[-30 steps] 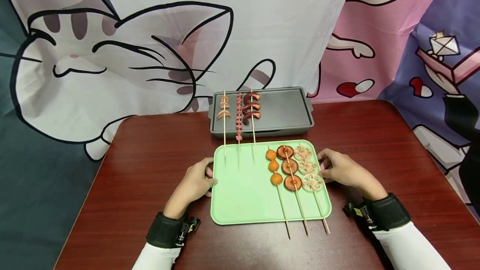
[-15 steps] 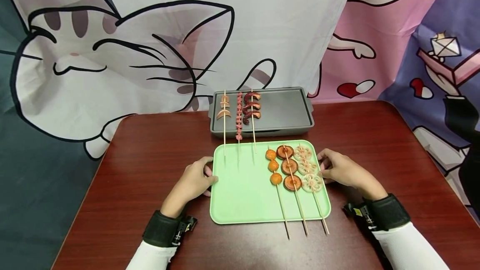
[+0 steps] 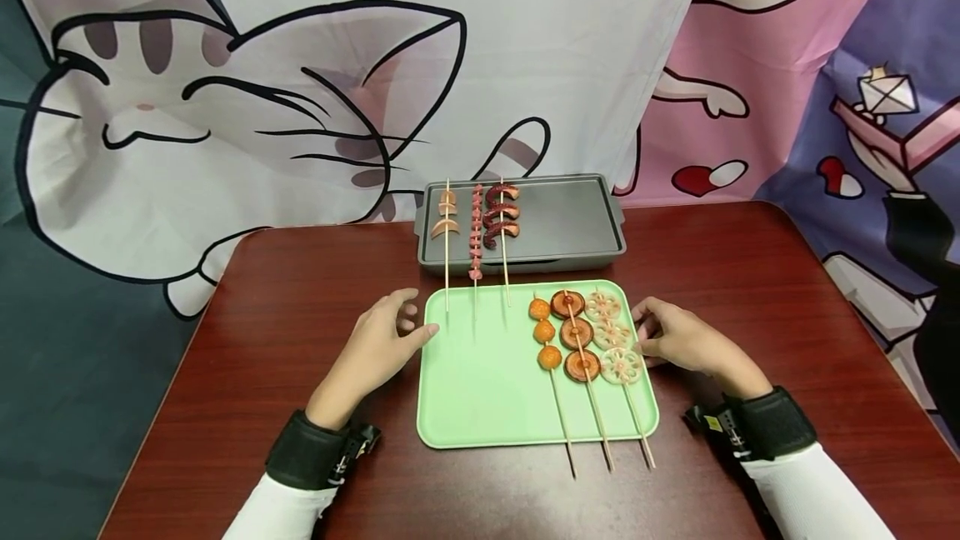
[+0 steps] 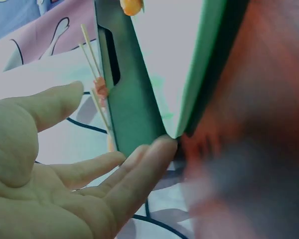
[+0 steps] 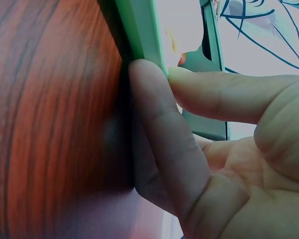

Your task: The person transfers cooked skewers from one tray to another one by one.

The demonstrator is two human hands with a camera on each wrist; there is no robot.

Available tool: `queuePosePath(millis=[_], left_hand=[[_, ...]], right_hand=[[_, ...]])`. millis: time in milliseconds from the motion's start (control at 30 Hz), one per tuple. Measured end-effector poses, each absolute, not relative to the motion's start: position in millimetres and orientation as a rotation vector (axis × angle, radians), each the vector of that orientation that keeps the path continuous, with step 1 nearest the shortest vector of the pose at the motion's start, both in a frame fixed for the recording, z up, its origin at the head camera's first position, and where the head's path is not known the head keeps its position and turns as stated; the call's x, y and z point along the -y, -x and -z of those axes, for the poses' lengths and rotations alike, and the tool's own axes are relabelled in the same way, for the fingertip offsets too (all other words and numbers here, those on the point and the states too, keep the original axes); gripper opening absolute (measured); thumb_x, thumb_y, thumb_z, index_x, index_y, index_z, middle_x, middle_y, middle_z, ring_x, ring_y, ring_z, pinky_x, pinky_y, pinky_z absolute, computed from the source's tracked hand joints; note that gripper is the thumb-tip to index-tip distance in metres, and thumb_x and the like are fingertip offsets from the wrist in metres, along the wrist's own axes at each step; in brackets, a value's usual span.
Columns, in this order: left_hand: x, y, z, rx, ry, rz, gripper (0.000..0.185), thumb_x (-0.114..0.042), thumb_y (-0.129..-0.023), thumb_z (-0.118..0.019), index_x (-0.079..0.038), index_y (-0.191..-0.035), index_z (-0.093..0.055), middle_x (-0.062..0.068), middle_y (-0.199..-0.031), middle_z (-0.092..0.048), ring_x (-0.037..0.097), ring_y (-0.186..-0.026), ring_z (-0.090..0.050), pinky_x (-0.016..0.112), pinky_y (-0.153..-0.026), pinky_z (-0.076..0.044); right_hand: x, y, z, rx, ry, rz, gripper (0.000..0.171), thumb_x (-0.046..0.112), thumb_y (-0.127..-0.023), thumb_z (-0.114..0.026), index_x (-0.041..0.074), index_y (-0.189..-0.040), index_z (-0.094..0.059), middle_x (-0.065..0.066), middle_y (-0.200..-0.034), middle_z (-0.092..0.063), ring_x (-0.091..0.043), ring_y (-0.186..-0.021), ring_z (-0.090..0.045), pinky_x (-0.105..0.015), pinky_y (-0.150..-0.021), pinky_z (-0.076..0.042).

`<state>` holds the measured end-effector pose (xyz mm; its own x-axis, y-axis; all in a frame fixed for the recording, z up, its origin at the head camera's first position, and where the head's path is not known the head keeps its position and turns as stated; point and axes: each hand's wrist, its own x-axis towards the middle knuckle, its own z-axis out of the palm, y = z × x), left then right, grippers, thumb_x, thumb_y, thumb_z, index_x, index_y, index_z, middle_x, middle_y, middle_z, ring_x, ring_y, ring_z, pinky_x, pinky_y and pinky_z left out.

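A light green tray [image 3: 487, 407] lies on the table, with three skewers on its right half: orange balls [image 3: 544, 332], mushroom slices [image 3: 576, 333] and lotus root slices [image 3: 621, 365]. My right hand [image 3: 686, 340] pinches the tray's right edge, thumb on top and a finger beneath, as the right wrist view shows. At the tray's left edge my left hand [image 3: 375, 344] has thumb and fingers spread, holding nothing. In the left wrist view its fingertips [image 4: 162, 147] come close to the tray's edge; whether they touch it I cannot tell.
Behind the green tray stands a grey baking pan [image 3: 562, 219]. On its left side lie three skewers: pale crescent pieces [image 3: 446, 227], pink pieces [image 3: 476, 232] and dark red curled pieces [image 3: 501, 213]. Their sticks reach over the green tray. A printed cloth [image 3: 585, 40] hangs behind the brown table [image 3: 300, 290].
My left hand has let go of the tray's left edge, spread its fingers and moved slightly up and left. My right hand keeps its pinch, and the tray has hardly moved.
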<state>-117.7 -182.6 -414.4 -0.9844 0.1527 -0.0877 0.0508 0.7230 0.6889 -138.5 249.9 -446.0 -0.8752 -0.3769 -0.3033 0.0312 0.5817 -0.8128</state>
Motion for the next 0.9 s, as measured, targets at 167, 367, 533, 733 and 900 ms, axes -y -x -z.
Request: queuePosePath(millis=[167,367,533,733,900], left_hand=[[184,117,401,-2.804,-0.207,-1.122,0.064,-0.032,-0.100,-0.070,-0.002,-0.151,-0.047,0.023,-0.141,-0.058,0.039,-0.123,-0.064,0.053,-0.098,-0.059],[184,122,387,-2.777,-0.235,-1.202,0.054,-0.034,-0.103,-0.064,-0.003,-0.147,-0.052,0.020,-0.142,-0.060,0.036,-0.123,-0.065,0.052,-0.100,-0.058],[186,131,375,-2.647,-0.227,-1.355,0.050,-0.032,-0.108,-0.057,-0.001,-0.146,-0.053,0.021,-0.134,-0.065,0.034,-0.118,-0.069,0.045,-0.096,-0.061],[182,144,364,-2.330,-0.229,-1.578,0.054,-0.027,-0.111,-0.049,0.009,-0.151,-0.043,0.029,-0.142,-0.058,0.041,-0.127,-0.063,0.042,-0.097,-0.061],[174,154,362,-2.156,-0.207,-1.668,0.053,-0.024,-0.112,-0.046,0.010,-0.153,-0.040,0.033,-0.142,-0.057,0.042,-0.127,-0.063,0.043,-0.098,-0.060]], right_hand=[[-249,138,446,-2.360,0.275,1.235,0.037,-0.007,-0.092,-0.067,-0.012,-0.124,-0.050,-0.015,-0.091,-0.059,-0.021,-0.075,-0.063,-0.029,-0.062,-0.062],[-251,138,447,-2.363,0.285,1.238,0.035,-0.009,-0.090,-0.065,-0.012,-0.122,-0.050,-0.014,-0.090,-0.059,-0.021,-0.075,-0.062,-0.029,-0.061,-0.061],[-251,139,447,-2.348,0.289,1.248,0.035,-0.010,-0.090,-0.065,-0.012,-0.122,-0.050,-0.014,-0.090,-0.059,-0.021,-0.076,-0.062,-0.028,-0.062,-0.062],[-250,139,444,-2.349,0.287,1.243,0.035,-0.009,-0.091,-0.064,-0.012,-0.123,-0.050,-0.014,-0.090,-0.059,-0.021,-0.076,-0.062,-0.029,-0.062,-0.061],[-251,139,443,-2.345,0.292,1.245,0.035,-0.009,-0.091,-0.064,-0.012,-0.122,-0.050,-0.014,-0.089,-0.059,-0.021,-0.076,-0.062,-0.028,-0.062,-0.061]])
